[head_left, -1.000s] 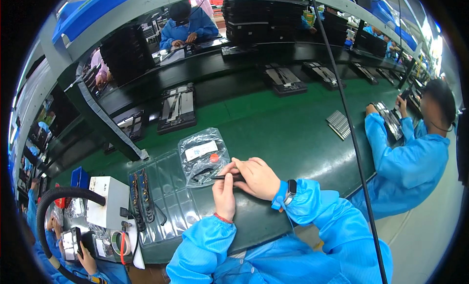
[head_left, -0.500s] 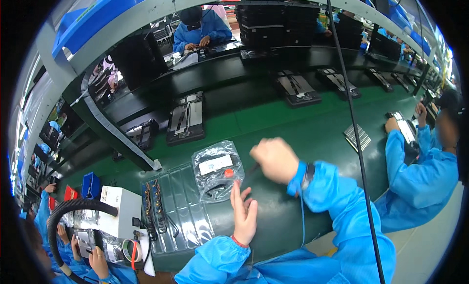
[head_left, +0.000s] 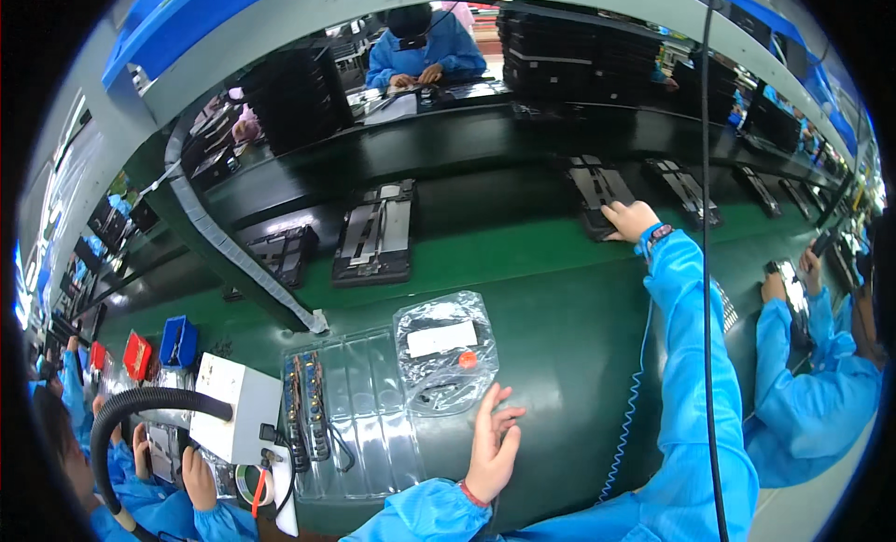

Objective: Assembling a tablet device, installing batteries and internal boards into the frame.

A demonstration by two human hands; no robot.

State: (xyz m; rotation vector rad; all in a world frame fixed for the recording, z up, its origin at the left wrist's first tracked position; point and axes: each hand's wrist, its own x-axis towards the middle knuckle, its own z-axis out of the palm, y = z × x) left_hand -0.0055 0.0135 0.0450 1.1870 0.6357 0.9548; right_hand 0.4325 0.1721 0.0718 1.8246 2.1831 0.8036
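My right hand (head_left: 631, 220) reaches far across the bench, its fingers closed on the near right corner of a black tray (head_left: 588, 195) that carries flat grey electronic parts. Around that wrist is a strap, and a coiled blue cord (head_left: 625, 430) hangs below the arm. My left hand (head_left: 492, 449) is open, holding nothing, its fingers loosely spread just off the lower right of a clear plastic bag (head_left: 443, 309). The bag has a white label (head_left: 442, 339), an orange-red round spot and small dark pieces inside. Left of it lies a clear ribbed plastic tray (head_left: 373, 449).
Slim dark strips (head_left: 306, 402) with small parts lie on the clear tray. Further left stand a white box (head_left: 245, 407), a black hose (head_left: 107, 430) and a tape roll (head_left: 250, 484). More black trays (head_left: 375, 234) line the bench. A co-worker (head_left: 812, 374) sits at right; a thin black cable hangs ahead.
My right hand has moved from beside the plastic bag to the far black tray and taken hold of its corner. My left hand stays open near the bag. The view has shifted.
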